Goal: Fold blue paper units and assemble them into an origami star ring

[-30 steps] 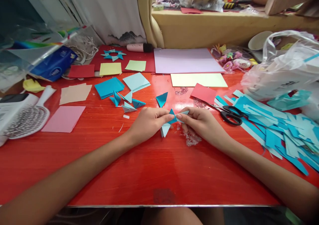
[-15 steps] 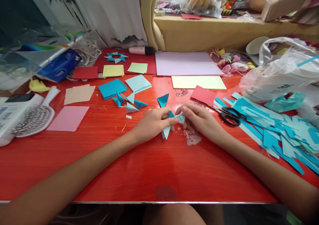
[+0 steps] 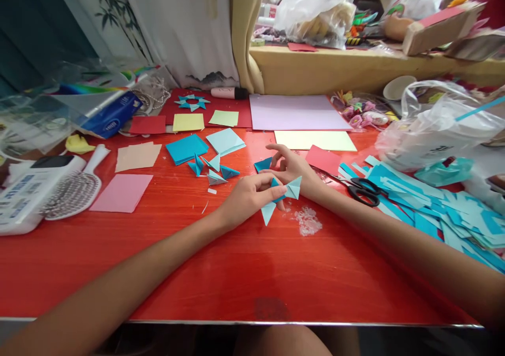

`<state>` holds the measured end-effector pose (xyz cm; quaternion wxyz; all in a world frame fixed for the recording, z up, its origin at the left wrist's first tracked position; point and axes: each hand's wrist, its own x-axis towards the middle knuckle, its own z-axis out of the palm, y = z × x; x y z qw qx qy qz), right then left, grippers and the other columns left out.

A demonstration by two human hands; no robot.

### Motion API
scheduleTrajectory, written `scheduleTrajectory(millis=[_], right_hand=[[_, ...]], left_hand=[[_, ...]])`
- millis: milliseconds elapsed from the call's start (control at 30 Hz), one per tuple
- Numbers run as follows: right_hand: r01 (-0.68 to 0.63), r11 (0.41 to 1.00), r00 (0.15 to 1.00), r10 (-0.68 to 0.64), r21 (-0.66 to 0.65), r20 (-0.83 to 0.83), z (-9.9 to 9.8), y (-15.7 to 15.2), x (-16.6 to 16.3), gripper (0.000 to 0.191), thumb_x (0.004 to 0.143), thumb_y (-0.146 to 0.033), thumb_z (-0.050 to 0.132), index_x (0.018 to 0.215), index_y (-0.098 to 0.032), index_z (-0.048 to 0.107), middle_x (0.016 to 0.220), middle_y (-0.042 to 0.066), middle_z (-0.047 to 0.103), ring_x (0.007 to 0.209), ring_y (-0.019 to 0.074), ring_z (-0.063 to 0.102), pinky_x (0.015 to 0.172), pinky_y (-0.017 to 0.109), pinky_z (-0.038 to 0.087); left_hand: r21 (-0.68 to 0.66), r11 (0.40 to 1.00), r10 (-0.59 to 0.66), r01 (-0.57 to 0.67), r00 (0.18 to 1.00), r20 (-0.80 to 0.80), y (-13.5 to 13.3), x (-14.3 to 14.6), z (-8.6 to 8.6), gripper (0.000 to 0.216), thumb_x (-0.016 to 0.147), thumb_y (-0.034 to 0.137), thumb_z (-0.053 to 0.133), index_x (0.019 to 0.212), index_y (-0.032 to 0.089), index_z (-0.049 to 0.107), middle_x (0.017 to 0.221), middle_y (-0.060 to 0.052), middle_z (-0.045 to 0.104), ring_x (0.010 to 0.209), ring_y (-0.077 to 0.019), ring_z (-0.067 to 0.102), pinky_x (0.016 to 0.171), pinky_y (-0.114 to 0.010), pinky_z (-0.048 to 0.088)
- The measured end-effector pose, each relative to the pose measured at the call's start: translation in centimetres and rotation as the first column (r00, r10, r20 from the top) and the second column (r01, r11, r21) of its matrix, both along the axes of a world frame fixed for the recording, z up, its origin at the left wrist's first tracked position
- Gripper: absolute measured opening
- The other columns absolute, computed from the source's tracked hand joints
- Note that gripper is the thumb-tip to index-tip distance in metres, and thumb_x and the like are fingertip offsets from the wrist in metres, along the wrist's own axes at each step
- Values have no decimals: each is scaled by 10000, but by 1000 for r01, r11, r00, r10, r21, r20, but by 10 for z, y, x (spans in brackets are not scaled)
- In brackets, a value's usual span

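Observation:
My left hand (image 3: 252,198) is closed, pinching a chain of joined origami paper units (image 3: 292,189) in light and dark blue, with points sticking out to the right and below the fingers. Just beyond it, my right hand (image 3: 292,165) reaches across with fingers apart and curved, beside a dark blue folded paper unit (image 3: 262,164) on the table. Whether the fingertips touch that unit I cannot tell. Several more folded blue units (image 3: 216,177) lie left of the hands, in front of a dark blue paper stack (image 3: 187,149) and a light blue paper stack (image 3: 225,141).
A finished blue paper star ring (image 3: 192,102) sits at the back on red paper. Black-handled scissors (image 3: 363,192) and blue paper strips (image 3: 442,203) lie on the right. A hairbrush (image 3: 73,193) and pink paper squares (image 3: 121,193) are on the left of the red table (image 3: 189,272).
My right hand has let go of the joined units and moved forward to the loose dark blue unit. My left hand keeps hold of the chain. The view has shifted slightly.

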<state>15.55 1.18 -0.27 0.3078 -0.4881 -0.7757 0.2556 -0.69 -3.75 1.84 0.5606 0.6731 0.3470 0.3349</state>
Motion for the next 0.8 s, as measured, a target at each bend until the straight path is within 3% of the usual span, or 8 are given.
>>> scheduleTrajectory(millis=[133,300,367,433,500,567,667,800], right_hand=[[-38,991,942,-8,132,334,0,12,-11,272,797,-340,509,1016,-192,576,940,61,582,710,154,527,526,249,298],[-59,982,946,-2,177,325,0,6,-9,72,787,-243,474,800,-176,496,778,38,582,620,135,486,522,255,271],[30,990,981,-56,140,186,0,5,-5,74,768,-221,493,745,-192,429,670,14,548,568,127,473,513,257,287],[124,992,989,-125,-26,-84,-1,4,0,114,785,-225,487,774,-214,374,572,-24,511,476,111,459,473,247,309],[103,971,916,-176,-214,-360,-2,2,6,151,817,-258,480,829,-235,331,549,-53,504,405,96,449,414,228,313],[9,962,823,-163,-274,-544,-3,-5,12,187,830,-299,502,878,-247,329,644,-47,546,415,80,471,388,211,320],[-72,962,765,-116,-263,-634,-4,-23,20,193,842,-320,519,1000,-246,436,875,-9,567,480,41,475,409,197,345],[-138,930,767,-118,-342,-630,-2,-43,24,255,816,-289,581,1063,-235,549,981,8,542,524,23,418,461,198,362]], left_hand=[[-56,997,49,-46,997,53,2,-1,-2,232,841,360,510,752,147,537,662,-4,623,453,-47,480,436,-178,367],[-128,983,142,-130,986,90,4,0,-2,201,834,365,507,797,168,496,573,35,567,344,-60,449,332,-181,322],[-157,979,150,-133,983,106,4,0,-3,173,831,344,506,812,174,481,542,43,548,346,-86,486,333,-192,354],[-169,978,136,-118,985,102,5,1,-4,153,831,327,501,844,175,483,530,46,542,359,-102,511,348,-201,383],[-175,979,126,-109,988,86,6,1,-5,157,826,316,508,891,173,498,522,51,524,389,-109,531,375,-207,411],[-175,976,141,-126,987,75,7,1,-5,175,812,306,528,920,168,514,546,51,519,440,-100,540,416,-204,435],[-166,972,176,-165,983,55,8,2,-6,189,791,293,560,922,157,539,589,46,526,492,-70,516,460,-177,428],[-173,972,166,-160,986,21,8,1,-6,174,792,284,564,918,168,533,506,81,459,359,-28,378,375,-161,288]])
